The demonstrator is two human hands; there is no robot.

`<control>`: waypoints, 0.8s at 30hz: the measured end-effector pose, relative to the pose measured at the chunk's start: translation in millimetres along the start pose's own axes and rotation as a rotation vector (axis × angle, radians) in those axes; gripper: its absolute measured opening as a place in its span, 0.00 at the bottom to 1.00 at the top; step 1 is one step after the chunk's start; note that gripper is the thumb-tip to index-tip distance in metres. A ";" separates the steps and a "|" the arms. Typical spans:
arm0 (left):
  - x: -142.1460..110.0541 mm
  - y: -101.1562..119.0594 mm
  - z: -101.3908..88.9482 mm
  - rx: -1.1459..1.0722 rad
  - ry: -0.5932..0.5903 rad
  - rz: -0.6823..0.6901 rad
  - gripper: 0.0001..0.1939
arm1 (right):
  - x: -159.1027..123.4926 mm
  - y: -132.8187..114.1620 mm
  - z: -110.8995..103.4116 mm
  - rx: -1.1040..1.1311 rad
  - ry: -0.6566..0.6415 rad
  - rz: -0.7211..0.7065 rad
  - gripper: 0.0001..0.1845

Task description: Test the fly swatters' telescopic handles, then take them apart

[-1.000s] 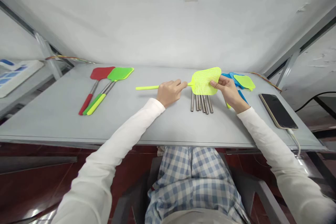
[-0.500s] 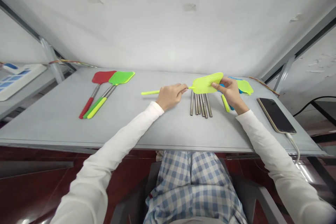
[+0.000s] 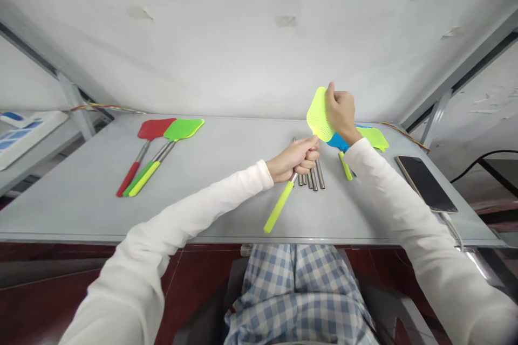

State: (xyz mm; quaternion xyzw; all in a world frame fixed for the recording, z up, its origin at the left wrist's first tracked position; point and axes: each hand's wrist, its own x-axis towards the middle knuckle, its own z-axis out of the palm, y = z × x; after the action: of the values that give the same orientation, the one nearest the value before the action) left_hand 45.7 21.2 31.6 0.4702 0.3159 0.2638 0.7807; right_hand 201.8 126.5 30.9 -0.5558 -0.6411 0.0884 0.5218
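Observation:
My left hand [image 3: 293, 159] is closed around the neck of a lime-green plastic fly swatter, whose long handle [image 3: 279, 206] slants down toward me. My right hand [image 3: 341, 112] grips the swatter's perforated head [image 3: 319, 114], raised above the table. Under my left hand lies a bundle of steel tubes [image 3: 312, 175], partly hidden by it. To the right are a blue mesh swatter head [image 3: 338, 143], a lime swatter head [image 3: 374, 138] and a short lime handle [image 3: 345, 166]. A red swatter [image 3: 151, 129] and a green swatter [image 3: 182, 129] lie at the left.
The grey table [image 3: 73, 210] has its front edge close to my lap. A black smartphone [image 3: 424, 183] with a white cable lies at the right. A white device [image 3: 28, 132] sits on a shelf at the left. Thin coloured wires run along the back.
The swatter head has tilted upward in my right hand. The handle has swung from pointing left to pointing down toward me, and my left hand has closed around the neck.

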 end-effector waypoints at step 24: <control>-5.6 -25.5 -75.4 -0.718 0.018 -0.140 0.23 | 63.7 151.6 -114.6 -0.743 -0.299 0.106 0.30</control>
State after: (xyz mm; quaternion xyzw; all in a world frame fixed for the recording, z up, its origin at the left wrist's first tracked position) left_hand -11.0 49.4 -17.0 0.1409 0.2414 0.3082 0.9093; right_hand 394.2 179.8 12.5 -0.7200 -0.6687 -0.0428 0.1809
